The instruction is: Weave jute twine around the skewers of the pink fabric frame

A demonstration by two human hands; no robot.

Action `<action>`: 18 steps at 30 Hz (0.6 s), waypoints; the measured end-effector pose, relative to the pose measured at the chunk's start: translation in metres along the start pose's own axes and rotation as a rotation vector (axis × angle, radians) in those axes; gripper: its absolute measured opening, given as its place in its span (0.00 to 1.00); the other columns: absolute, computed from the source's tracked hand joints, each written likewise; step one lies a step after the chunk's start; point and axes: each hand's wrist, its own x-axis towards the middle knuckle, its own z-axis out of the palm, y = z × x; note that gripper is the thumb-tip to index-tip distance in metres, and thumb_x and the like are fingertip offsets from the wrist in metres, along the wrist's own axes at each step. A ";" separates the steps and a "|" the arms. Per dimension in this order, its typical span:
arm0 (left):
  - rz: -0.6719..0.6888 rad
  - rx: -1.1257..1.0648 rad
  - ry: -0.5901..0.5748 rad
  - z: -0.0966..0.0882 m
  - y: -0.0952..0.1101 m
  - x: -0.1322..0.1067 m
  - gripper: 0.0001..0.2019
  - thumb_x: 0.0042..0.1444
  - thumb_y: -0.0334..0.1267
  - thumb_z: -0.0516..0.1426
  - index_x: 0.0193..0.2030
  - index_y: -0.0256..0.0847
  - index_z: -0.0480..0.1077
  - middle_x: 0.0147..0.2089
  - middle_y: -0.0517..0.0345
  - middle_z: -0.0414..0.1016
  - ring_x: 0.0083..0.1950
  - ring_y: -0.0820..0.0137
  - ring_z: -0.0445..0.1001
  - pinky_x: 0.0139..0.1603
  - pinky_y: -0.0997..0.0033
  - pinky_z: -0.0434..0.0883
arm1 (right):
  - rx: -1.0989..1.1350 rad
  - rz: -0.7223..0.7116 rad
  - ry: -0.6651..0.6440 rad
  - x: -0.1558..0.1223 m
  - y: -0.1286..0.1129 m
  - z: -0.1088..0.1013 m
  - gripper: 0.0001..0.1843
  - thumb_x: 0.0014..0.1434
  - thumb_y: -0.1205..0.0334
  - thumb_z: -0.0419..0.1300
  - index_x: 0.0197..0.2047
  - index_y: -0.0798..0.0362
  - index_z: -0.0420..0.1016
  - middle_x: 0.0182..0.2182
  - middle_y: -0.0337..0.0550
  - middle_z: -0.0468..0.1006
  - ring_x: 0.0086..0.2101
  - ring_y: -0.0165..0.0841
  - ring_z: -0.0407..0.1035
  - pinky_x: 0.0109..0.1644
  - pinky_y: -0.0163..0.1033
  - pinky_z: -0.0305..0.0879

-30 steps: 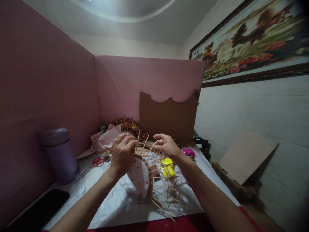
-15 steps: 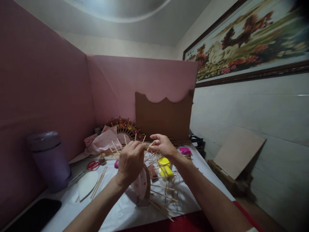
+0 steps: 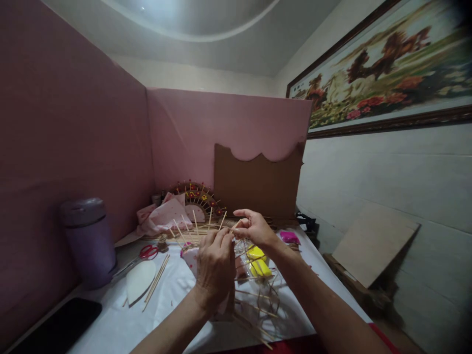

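Observation:
A curved piece covered in pink dotted cloth (image 3: 190, 259) stands in front of me, with thin wooden sticks (image 3: 195, 222) fanning out from its edge. My left hand (image 3: 216, 263) is closed over the top of this piece and hides much of it. On the right side of the fan, my right hand (image 3: 256, 230) pinches a wooden stick (image 3: 236, 225) between thumb and forefinger, close to the left fingertips. Loose loops of brown twine (image 3: 263, 295) hang among more sticks below the right hand.
Yellow clay packs (image 3: 260, 268) and a magenta pack (image 3: 289, 237) lie to the right. Leftward are red-handled scissors (image 3: 149, 252), a white oval piece (image 3: 140, 281), a phone (image 3: 61, 324) and a purple tumbler (image 3: 88, 243). Behind stand a decorated fan (image 3: 201, 195) and cut cardboard (image 3: 256, 189).
My left hand has shifted right and down over the dotted piece, baring cloth on its left side. My right hand keeps its pinch near the stick. The whole view has swung slightly left.

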 end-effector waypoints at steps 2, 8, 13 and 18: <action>0.005 0.012 -0.002 -0.001 0.000 -0.002 0.09 0.56 0.28 0.55 0.44 0.37 0.70 0.48 0.48 0.75 0.46 0.58 0.69 0.45 0.54 0.68 | -0.002 -0.002 -0.008 -0.001 0.000 0.001 0.28 0.35 0.70 0.64 0.42 0.56 0.62 0.17 0.31 0.74 0.19 0.27 0.66 0.27 0.34 0.62; 0.013 -0.018 -0.021 -0.001 -0.004 -0.006 0.10 0.57 0.29 0.53 0.46 0.36 0.69 0.50 0.47 0.74 0.47 0.58 0.68 0.46 0.54 0.68 | -0.032 -0.013 -0.004 -0.002 0.003 0.001 0.29 0.35 0.67 0.66 0.43 0.56 0.63 0.18 0.31 0.73 0.20 0.27 0.67 0.28 0.34 0.61; -0.012 -0.084 -0.036 -0.004 -0.005 -0.004 0.08 0.59 0.31 0.53 0.43 0.38 0.70 0.45 0.51 0.76 0.45 0.60 0.68 0.45 0.57 0.66 | -0.056 -0.007 0.003 -0.001 0.006 0.000 0.30 0.35 0.67 0.66 0.43 0.57 0.63 0.19 0.34 0.75 0.20 0.27 0.67 0.28 0.34 0.61; -0.127 -0.090 0.148 -0.015 -0.026 0.007 0.07 0.58 0.29 0.52 0.33 0.39 0.70 0.32 0.53 0.75 0.38 0.61 0.67 0.40 0.59 0.64 | -0.088 0.010 0.022 -0.001 0.004 0.001 0.29 0.36 0.68 0.65 0.44 0.56 0.63 0.19 0.35 0.76 0.20 0.28 0.68 0.28 0.34 0.62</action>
